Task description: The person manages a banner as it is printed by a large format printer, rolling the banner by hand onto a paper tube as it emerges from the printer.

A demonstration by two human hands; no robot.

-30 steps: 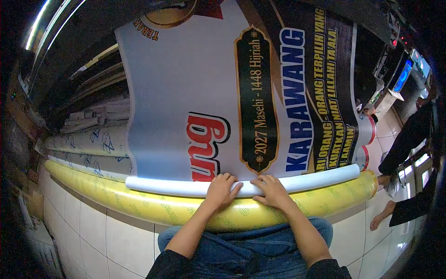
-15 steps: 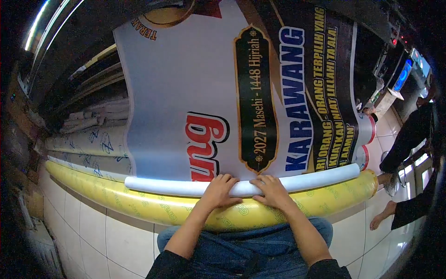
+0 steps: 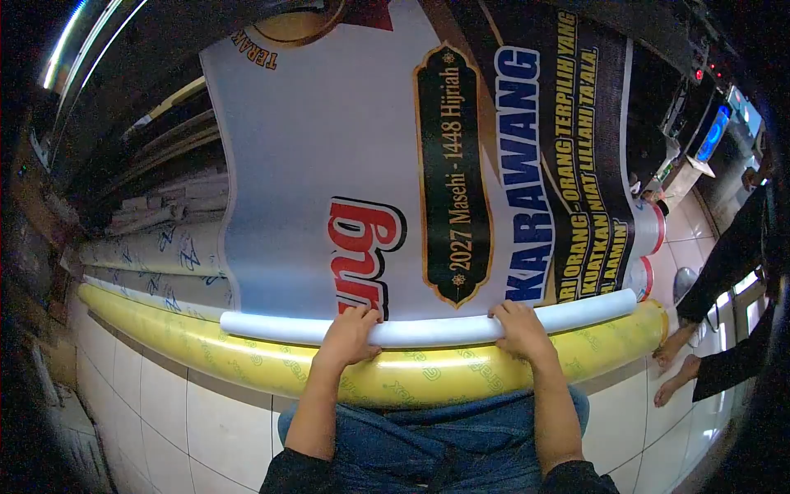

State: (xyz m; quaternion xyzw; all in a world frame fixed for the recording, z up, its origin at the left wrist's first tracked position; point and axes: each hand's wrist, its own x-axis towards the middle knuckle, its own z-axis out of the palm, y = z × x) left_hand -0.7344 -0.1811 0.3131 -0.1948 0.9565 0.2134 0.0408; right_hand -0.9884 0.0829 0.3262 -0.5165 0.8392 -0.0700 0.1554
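A printed banner [image 3: 354, 148] hangs down in front of me, its lower end wound into a white roll [image 3: 436, 332]. The roll lies along the top of a long yellow film-wrapped roll [image 3: 428, 375] across my lap. My left hand [image 3: 352, 336] is wrapped over the white roll, left of its middle, below the red lettering. My right hand [image 3: 520, 329] grips the same roll farther right, below the blue lettering. Both hands have curled fingers on the far side of the roll, with thumbs on the near side.
More wrapped rolls [image 3: 156, 255] lie behind at the left, and red-rimmed roll ends [image 3: 650, 229] show at the right. A person's bare foot [image 3: 676, 380] and dark-clothed legs are at the right, near a lit screen [image 3: 713, 133]. White floor tiles [image 3: 226, 424] lie below.
My hands have moved apart along the white roll, the left one leftward and the right one rightward. A bare foot of the person at the right has shifted.
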